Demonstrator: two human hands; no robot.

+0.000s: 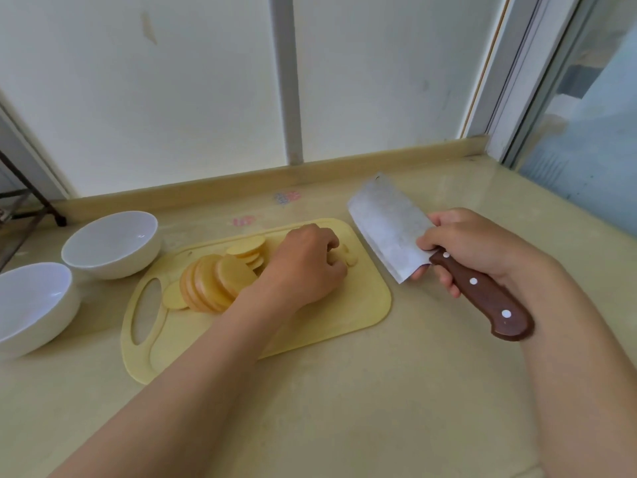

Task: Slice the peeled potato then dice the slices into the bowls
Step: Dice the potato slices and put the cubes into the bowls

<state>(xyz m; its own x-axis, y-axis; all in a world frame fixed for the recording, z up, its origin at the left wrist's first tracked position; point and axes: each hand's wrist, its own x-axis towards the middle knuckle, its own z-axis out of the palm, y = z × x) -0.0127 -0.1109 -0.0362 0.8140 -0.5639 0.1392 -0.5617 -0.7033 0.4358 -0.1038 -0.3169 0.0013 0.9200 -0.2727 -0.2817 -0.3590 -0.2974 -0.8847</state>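
The slices (220, 281) are pinched by the left hand (306, 262); its fingers (332, 241) could be nicked by the cleaver (389, 229) gripped in the right hand (475, 246).

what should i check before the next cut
1. Right hand grips the cleaver by its handle: ok.
2. Blade away from the left hand, raised right of the board: ok.
3. Left hand curled on the end slices: ok.
4. All slices on the board: ok.
5. Both bowls empty, left of the board: ok.
6. Fingertips tucked back from the cut line: cannot tell, hidden.
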